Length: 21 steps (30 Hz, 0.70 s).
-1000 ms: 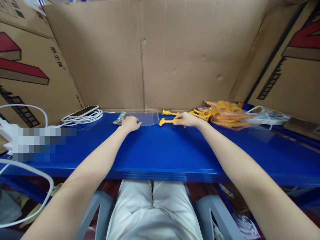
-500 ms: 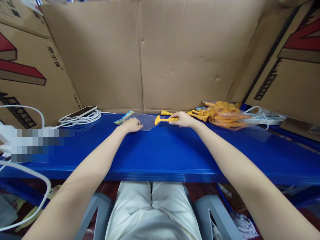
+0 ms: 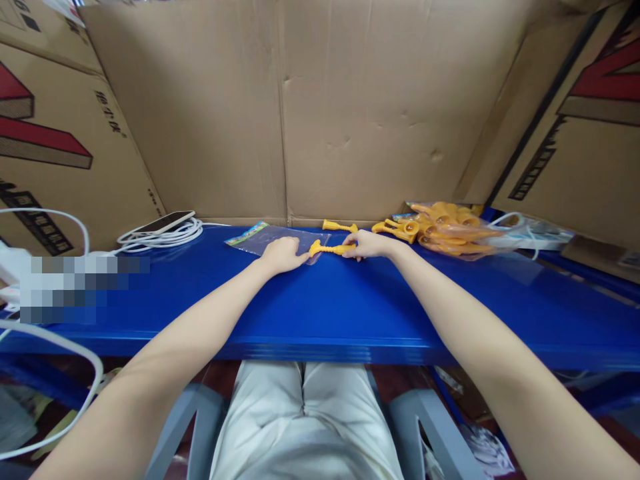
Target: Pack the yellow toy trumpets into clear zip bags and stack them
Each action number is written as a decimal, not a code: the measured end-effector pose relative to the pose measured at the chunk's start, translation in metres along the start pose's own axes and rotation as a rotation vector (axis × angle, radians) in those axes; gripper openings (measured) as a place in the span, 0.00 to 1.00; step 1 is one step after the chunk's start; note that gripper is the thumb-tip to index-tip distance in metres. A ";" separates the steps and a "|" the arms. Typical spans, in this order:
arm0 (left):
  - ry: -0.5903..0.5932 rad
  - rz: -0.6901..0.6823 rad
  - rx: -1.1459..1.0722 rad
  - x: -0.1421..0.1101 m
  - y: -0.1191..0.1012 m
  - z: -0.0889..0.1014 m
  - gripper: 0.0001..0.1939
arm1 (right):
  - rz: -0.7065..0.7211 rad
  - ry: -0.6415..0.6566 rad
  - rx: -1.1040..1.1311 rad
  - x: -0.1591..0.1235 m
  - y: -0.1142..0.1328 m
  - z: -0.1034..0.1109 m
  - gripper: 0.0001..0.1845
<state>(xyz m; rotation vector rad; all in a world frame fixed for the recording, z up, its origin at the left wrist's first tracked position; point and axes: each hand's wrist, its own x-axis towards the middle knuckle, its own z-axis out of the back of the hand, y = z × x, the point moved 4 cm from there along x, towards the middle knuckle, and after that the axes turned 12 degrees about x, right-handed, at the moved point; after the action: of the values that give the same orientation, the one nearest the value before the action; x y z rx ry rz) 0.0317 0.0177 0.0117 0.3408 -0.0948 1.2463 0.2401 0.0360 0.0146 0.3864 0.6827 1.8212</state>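
A clear plastic bag (image 3: 265, 239) with a coloured header lies on the blue table (image 3: 320, 300) near the cardboard back wall. My left hand (image 3: 283, 254) grips the bag's right, open end, fingers pinched on it. My right hand (image 3: 365, 244) holds a yellow plastic toy tool (image 3: 330, 249) by its handle, with its head at the bag's mouth beside my left fingers. A second yellow tool (image 3: 339, 227) lies loose just behind, by the wall.
A pile of yellow tools in bags (image 3: 443, 229) lies at the back right, with white cables (image 3: 530, 233) beyond it. A phone on coiled white cable (image 3: 163, 230) sits at the back left. Cardboard boxes (image 3: 320, 107) wall in the table.
My left hand slid right along the bag to its open end. My right hand brought the yellow tool left until its head reached the bag's mouth.
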 end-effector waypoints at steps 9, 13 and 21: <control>-0.042 -0.112 -0.011 0.000 -0.008 -0.002 0.06 | 0.062 -0.085 -0.027 0.002 0.001 0.001 0.10; -0.221 -0.116 -0.032 -0.002 -0.012 0.007 0.06 | 0.136 -0.187 -0.060 0.000 0.011 0.004 0.10; -0.432 -0.478 -0.188 -0.005 -0.028 0.007 0.07 | 0.302 -0.301 -0.127 0.001 0.037 -0.009 0.09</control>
<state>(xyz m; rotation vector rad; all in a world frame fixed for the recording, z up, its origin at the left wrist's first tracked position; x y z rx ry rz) 0.0569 0.0033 0.0109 0.4352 -0.4706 0.6702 0.2070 0.0258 0.0299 0.6916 0.3094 2.0205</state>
